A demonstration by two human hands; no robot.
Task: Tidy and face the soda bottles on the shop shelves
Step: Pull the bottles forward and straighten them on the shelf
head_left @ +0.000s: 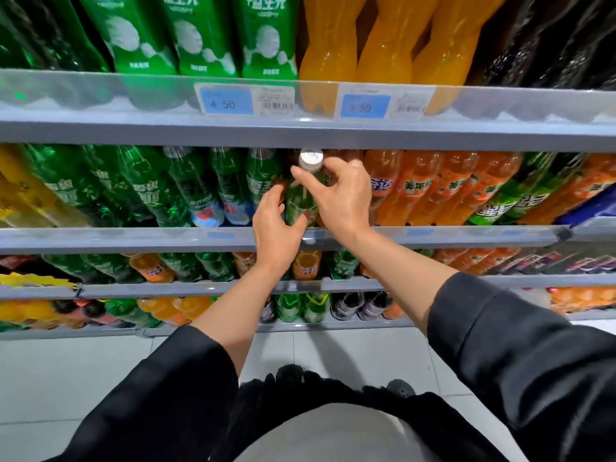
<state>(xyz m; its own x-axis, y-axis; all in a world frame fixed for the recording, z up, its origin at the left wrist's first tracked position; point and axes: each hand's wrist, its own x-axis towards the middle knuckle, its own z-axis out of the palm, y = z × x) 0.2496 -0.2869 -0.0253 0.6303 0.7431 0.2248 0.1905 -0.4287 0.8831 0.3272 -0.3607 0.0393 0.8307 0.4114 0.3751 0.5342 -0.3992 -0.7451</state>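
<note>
green bottle (300, 201) between hands: left hand (275, 228) grips body, right hand (340, 198) pinches neck.

My arms wear loose black long sleeves of soft matte fabric – the left sleeve (173, 388) is pushed up well past the wrist, and the right sleeve (520, 358) ends in a wide stitched cuff with a visible seam line, also drawn back. Both forearms are bare below the cuffs. My left hand (275, 228) and right hand (340, 195) carry no gloves. Lower down, black fuzzy trim (300, 381) edges a pale grey-white garment front (320, 435).
</note>
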